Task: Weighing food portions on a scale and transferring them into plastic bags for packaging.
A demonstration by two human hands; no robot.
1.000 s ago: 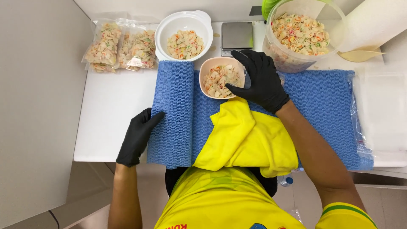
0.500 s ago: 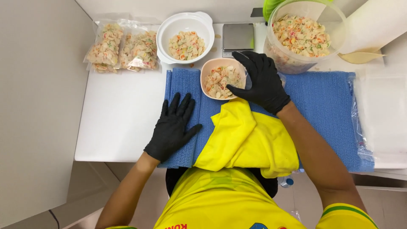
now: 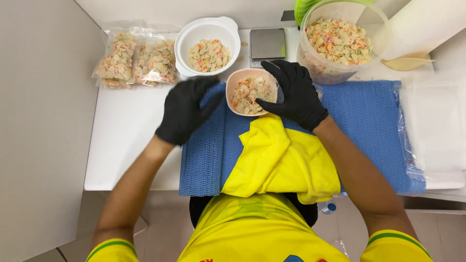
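A small pink bowl [image 3: 251, 91] of coloured shell-shaped crackers sits on a blue mesh mat [image 3: 369, 121]. My right hand [image 3: 293, 94], in a black glove, rests against the bowl's right rim and holds it. My left hand [image 3: 183, 110], also gloved, hovers blurred just left of the bowl, fingers spread, holding nothing. A yellow cloth [image 3: 281, 160] lies on the mat below the bowl.
A white bowl [image 3: 208, 46] with crackers, two filled clear bags [image 3: 138, 60], a small scale [image 3: 267, 44] and a large clear tub [image 3: 340, 41] of crackers stand along the back. Flat clear bags [image 3: 432, 126] lie at the right. The white table [image 3: 126, 140] ends near my body.
My left hand has risen from the table's front left edge across the mat toward the pink bowl. My right hand has stayed on the bowl.
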